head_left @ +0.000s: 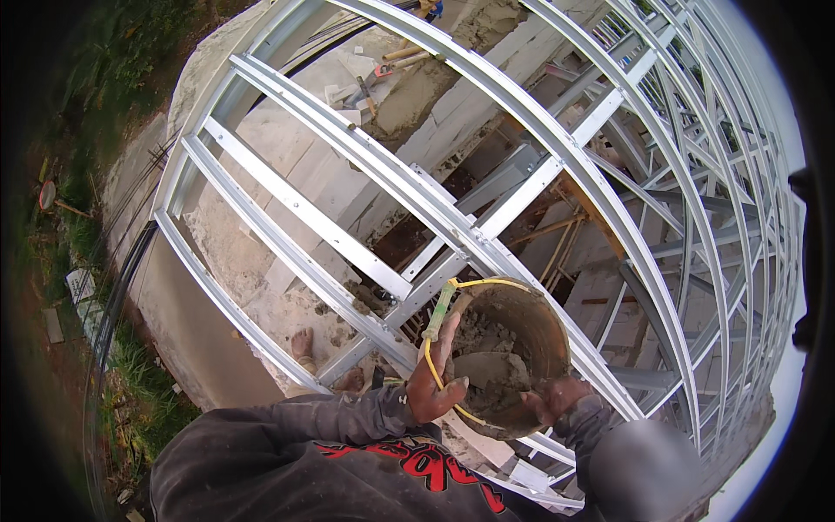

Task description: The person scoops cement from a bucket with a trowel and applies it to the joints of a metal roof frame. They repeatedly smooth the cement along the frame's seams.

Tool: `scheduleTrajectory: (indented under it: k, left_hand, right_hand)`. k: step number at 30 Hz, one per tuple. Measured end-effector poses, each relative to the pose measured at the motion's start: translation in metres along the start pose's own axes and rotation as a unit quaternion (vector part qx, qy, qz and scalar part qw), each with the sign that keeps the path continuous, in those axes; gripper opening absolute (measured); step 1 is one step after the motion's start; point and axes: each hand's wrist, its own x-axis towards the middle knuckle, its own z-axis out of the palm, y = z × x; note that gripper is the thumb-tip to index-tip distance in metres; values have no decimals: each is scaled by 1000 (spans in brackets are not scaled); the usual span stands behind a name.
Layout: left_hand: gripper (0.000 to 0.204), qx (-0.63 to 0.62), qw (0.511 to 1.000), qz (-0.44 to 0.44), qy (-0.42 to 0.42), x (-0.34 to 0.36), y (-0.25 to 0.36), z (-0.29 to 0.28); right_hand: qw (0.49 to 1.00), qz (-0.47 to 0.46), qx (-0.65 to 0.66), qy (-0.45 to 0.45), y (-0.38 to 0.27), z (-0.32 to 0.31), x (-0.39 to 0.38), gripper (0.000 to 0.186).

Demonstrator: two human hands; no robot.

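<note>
A round, mud-caked bucket (pixel 548 335) is tilted toward me among the metal framing. Wet grey mortar (pixel 496 365) lies inside it. The bucket's yellow wire handle (pixel 491 283), with a green grip (pixel 440 311), hangs over its left side. My left hand (pixel 435 374) is closed on the left rim, thumb over the edge, beside the handle. At the near right rim, my right hand (pixel 558 400) holds the bucket with its fingers curled at the edge. Part of the right hand is in shadow. Dark grey sleeves (pixel 348 418) cover both arms.
Silver metal beams (pixel 383 165) form an open frame around the bucket, with gaps to a lower level. Bare feet (pixel 304 344) stand on the pale slab (pixel 235 217). A hammer-like tool (pixel 366 97) lies farther off near mortar. Black cables (pixel 117 304) run along the left.
</note>
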Motion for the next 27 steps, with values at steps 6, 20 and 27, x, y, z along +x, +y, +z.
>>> scheduleTrajectory:
  k: [6,20,27]
  left_hand:
    - [92,111,994,7,2,4,6,-3]
    - [75,12,998,-53,-37,7,36,-30]
    - [73,61,995,-44,-58,8,30,-35]
  right_hand:
    - [993,106,-38,-31,4,-15,-5,38]
    - [993,80,-85,-9,8,-4,-10,39]
    - [979,116,-113,126,1,15,2,40]
